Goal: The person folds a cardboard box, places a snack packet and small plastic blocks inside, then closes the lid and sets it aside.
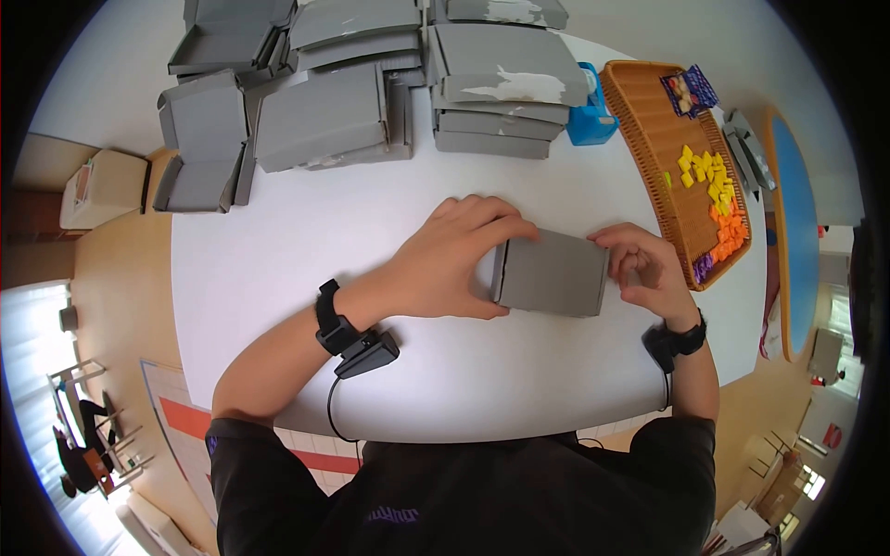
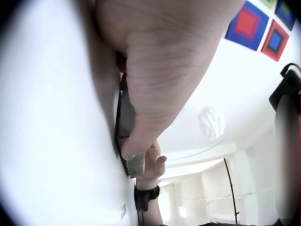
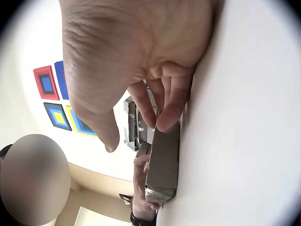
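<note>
A small closed grey cardboard box (image 1: 553, 273) lies flat on the white table, in front of the person. The left hand (image 1: 445, 264) holds it by its left end, thumb at the near corner and fingers over the far edge. At the box's right end is the right hand (image 1: 652, 269), its fingertips at the far right corner and its thumb apart from the box. In the right wrist view, the right hand's fingers (image 3: 171, 115) meet the end of the box (image 3: 163, 157). The left thumb (image 2: 136, 141) lies along the box's near side in the left wrist view.
Stacks of grey boxes (image 1: 320, 120) stand along the far side, with an open box (image 1: 199, 139) at the left. A blue tape dispenser (image 1: 593, 125) stands beside a wicker tray (image 1: 649, 139) of yellow, orange and purple pieces. The white table (image 1: 445, 389) has a curved near edge.
</note>
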Available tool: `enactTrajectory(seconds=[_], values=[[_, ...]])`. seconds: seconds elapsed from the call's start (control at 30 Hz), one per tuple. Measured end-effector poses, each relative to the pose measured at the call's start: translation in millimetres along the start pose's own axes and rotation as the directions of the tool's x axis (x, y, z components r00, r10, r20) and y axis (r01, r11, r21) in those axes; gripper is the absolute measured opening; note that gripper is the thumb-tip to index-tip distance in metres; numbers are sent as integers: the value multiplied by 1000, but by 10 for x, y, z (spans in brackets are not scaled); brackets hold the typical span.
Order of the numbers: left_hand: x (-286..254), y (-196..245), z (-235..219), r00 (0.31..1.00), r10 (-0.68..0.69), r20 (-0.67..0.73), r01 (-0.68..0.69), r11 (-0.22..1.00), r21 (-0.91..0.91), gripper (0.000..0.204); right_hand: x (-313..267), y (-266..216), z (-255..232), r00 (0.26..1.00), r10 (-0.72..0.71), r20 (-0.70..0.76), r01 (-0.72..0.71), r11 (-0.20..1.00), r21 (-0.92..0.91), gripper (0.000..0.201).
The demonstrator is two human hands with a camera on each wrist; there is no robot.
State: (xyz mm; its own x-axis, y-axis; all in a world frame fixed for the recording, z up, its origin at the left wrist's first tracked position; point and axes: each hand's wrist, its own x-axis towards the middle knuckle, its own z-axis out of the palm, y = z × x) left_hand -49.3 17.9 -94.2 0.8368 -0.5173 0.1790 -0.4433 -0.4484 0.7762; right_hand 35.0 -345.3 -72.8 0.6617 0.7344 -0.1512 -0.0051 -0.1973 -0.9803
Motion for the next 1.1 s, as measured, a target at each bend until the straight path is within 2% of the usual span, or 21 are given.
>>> enactTrajectory(seconds=[0.33,0.53,1.0,1.1], values=[[14,21,-7,999,23,-24,-22,999,43,85,-3,10,-9,999,-27,40,28,999,-24,61],[36,37,-28,999,-39,34,38,999,30,90,11,2,-17,998,-52,47,53,998,-38,57],[62,64,-73,996,-49,70,47,998,36,91,22,-4,-16,997,-65,33,66,997,-30,51],[70,67,-87,997,-47,67,45,998,34,91,30,-41,-17,999,-27,27,29,998,-52,50]])
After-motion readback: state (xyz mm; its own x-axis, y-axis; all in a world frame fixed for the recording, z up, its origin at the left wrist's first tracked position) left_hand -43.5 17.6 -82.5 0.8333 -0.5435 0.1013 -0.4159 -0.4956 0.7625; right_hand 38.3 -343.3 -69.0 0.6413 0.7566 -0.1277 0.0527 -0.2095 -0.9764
